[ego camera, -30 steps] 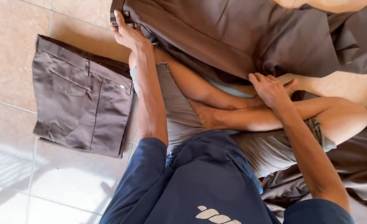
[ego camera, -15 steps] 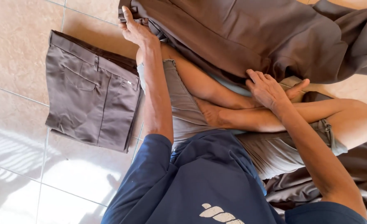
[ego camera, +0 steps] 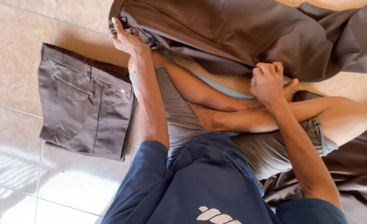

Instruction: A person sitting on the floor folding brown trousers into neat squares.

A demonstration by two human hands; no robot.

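Dark brown trousers (ego camera: 249, 33), cut off at the far and right edges, drape over the seated person's crossed legs, with the left hand (ego camera: 125, 39) pinching the waistband at left and the right hand (ego camera: 268, 81) fisted around the near edge.

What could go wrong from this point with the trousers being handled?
The left hand grips only the waistband end of the brown trousers while the right hand bunches the lower edge, so the cloth may crease unevenly. The far leg lies rumpled and could fold crooked. The folded trousers lie close by the left arm and could be nudged.
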